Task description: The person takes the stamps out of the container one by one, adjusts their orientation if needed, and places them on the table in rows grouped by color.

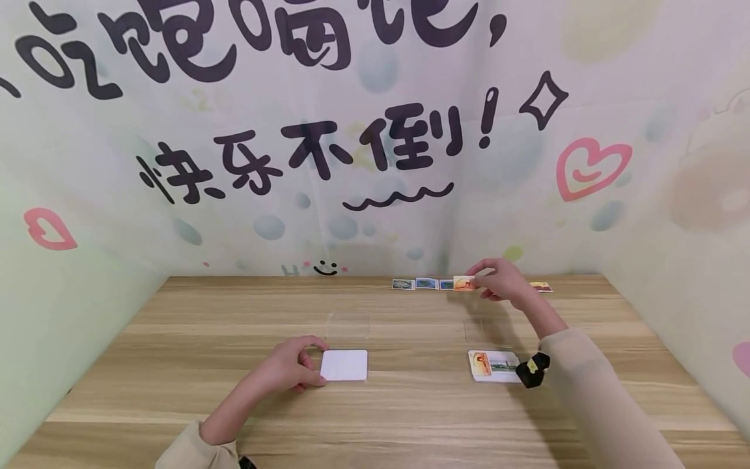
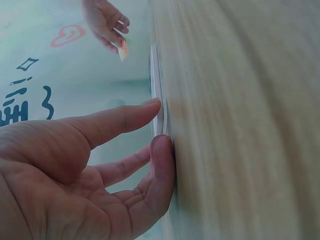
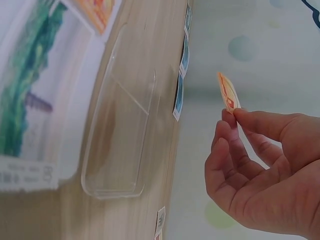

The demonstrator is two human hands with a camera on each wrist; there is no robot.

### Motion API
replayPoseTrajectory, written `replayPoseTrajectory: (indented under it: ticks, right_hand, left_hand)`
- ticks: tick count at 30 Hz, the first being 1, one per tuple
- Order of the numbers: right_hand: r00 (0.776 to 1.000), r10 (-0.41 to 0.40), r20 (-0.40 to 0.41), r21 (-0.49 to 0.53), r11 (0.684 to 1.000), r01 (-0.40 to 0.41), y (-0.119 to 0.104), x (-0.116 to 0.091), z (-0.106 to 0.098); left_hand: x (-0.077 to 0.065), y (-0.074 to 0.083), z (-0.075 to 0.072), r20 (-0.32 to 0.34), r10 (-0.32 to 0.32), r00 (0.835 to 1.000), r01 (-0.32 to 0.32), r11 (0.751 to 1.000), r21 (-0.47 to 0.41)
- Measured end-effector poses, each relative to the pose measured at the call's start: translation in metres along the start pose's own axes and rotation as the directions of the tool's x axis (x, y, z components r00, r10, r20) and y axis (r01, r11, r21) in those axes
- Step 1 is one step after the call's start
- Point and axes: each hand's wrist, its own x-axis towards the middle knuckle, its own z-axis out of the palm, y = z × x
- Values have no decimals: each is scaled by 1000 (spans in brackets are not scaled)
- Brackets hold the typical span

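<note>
In the head view your right hand (image 1: 501, 281) blocks one end of your orange stamp (image 1: 462, 283), wrist gadget (image 1: 530, 372) hides part of the stamped stack (image 1: 489, 379), bottom edge crops your left sleeve (image 1: 196, 448).

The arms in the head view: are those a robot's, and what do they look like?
No, a person's. The left hand and right hand are bare, without gloves. The left sleeve and right sleeve are plain beige, ending on the forearm. A small black object with a yellowish mark shows at the right cuff; a black bit shows by the left.
</note>
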Motion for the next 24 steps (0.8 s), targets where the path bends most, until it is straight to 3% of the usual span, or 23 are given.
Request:
replayPoseTrajectory:
  ticks: [24]
  right_hand:
    - [999,32,-10,-18,999,-32,16,-1,-18]
  left_hand:
    - [0,-3,-1,6,23,1000,-23,1000,7]
